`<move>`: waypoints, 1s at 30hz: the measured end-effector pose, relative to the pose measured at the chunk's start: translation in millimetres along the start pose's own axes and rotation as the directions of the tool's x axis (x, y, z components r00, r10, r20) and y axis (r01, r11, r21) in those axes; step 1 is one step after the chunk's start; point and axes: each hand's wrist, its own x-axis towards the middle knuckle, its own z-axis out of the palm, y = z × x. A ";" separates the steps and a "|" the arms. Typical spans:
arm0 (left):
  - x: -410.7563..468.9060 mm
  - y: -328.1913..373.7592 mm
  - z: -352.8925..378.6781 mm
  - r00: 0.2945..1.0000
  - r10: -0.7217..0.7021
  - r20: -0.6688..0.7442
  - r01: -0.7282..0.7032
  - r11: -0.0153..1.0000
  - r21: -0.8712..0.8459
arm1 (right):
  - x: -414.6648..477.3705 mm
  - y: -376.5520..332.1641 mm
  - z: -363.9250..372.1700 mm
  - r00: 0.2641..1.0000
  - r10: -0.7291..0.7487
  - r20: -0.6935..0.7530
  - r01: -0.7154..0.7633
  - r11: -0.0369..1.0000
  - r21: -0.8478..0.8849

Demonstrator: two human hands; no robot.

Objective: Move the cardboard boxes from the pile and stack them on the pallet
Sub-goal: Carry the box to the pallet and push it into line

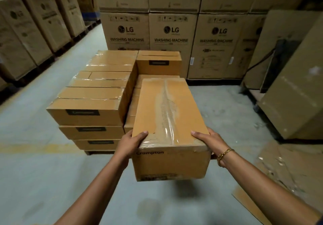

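While both hands (132, 141) (208, 141) clamp the box (167, 113), fingers (142, 134) pressed on top, the stack (97, 92) lies at 11 o'clock.

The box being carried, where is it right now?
Head view, centre: the box is held at its near end by both hands, in front of the lower right side of the stack.

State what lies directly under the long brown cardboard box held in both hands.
Under the held brown cardboard box: lower stacked boxes and grey floor. The box covers the rest.
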 end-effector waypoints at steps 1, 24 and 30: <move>9.9 6.0 11.8 1.000 -0.002 0.016 0.002 1.000 0.003 | 11.4 -0.3 -10.1 1.000 0.005 -0.010 -0.005 1.000 0.004; 374.9 152.9 204.1 0.984 -0.128 0.121 0.115 0.987 0.111 | 392.3 -91.1 -147.9 0.977 0.196 -0.088 -0.202 0.977 -0.066; 467.1 177.1 268.6 0.987 -0.158 0.039 0.154 0.985 0.080 | 513.9 -120.8 -197.2 0.975 0.223 -0.014 -0.223 0.966 -0.134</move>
